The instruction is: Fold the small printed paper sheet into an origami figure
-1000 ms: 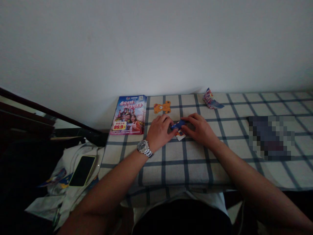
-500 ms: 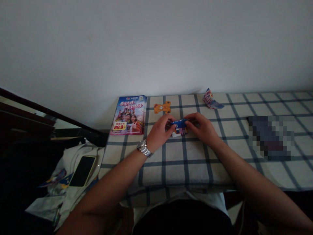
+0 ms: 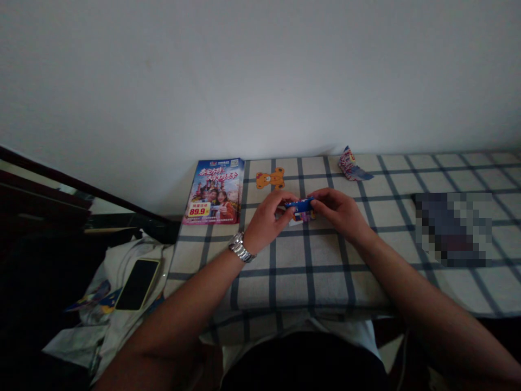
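Observation:
Both of my hands meet over the checked tablecloth point(image 3: 309, 271) near the middle of the table. My left hand point(image 3: 266, 220), with a metal watch on its wrist, pinches the left end of a small folded piece of blue printed paper point(image 3: 300, 206). My right hand point(image 3: 340, 212) pinches its right end. The paper is held just above the cloth, folded into a narrow strip with a lighter part hanging below.
A colourful flyer point(image 3: 214, 191) lies at the table's far left corner, an orange paper bear point(image 3: 271, 178) beside it. A crumpled printed paper point(image 3: 350, 165) sits by the wall. A blurred dark patch point(image 3: 453, 228) lies at right. A phone point(image 3: 137, 283) rests on cloth left of the table.
The folded paper has been lifted off the cloth and turned into a more level strip between my fingers. Both hands have shifted slightly away from me.

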Action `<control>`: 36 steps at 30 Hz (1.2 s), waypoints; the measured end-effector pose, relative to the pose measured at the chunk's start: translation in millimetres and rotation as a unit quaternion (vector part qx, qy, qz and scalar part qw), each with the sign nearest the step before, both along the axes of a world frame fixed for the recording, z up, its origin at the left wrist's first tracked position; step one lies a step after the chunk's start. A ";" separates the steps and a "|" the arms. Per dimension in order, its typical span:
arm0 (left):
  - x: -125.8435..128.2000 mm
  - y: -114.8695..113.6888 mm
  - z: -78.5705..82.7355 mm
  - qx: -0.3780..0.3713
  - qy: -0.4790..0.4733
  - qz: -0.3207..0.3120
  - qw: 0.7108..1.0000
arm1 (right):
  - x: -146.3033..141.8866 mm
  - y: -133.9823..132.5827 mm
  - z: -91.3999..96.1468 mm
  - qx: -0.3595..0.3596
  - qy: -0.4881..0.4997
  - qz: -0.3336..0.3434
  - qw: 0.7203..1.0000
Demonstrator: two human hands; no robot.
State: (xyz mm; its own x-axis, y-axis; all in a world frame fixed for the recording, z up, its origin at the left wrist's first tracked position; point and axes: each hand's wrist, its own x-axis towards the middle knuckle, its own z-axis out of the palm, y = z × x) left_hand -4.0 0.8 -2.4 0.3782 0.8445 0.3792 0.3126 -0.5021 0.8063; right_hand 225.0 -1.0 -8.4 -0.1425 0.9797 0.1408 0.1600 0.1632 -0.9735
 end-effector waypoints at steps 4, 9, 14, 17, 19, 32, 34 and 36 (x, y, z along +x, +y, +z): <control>-0.5 0.4 -1.2 -0.005 -0.017 -0.004 1.000 | -0.2 -1.1 -0.1 0.001 0.012 0.003 1.000; 0.8 0.0 0.8 -0.028 -0.021 -0.007 0.999 | -3.5 -5.4 6.0 -0.002 0.004 0.016 1.000; 2.5 1.1 -1.7 -0.027 0.005 0.006 1.000 | -5.4 -7.5 8.0 -0.012 0.002 0.040 0.999; 2.4 1.9 -4.0 -0.037 0.000 0.010 0.999 | -5.5 -7.5 6.6 -0.012 -0.001 0.043 0.999; 2.2 1.9 -4.6 -0.042 -0.002 0.010 0.999 | -5.8 -7.6 6.3 -0.013 0.001 0.046 0.999; 3.4 -0.1 -0.1 -0.028 0.021 0.015 0.999 | -6.2 -7.8 7.6 -0.023 -0.020 0.071 0.997; 3.3 -0.3 0.8 -0.027 0.028 0.012 0.999 | -5.7 -8.0 7.2 -0.021 -0.037 0.072 0.996; 3.5 -0.8 1.7 -0.028 0.027 0.013 0.999 | -5.6 -8.3 7.2 -0.017 -0.051 0.065 0.996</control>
State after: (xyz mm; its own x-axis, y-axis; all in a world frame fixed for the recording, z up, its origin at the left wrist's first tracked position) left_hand -0.5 0.0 -0.7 0.3744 0.8736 0.3108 0.3681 -0.4477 0.8149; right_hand 219.4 -9.3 -1.3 -0.2800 0.9561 0.0868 0.2381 0.1567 -0.9585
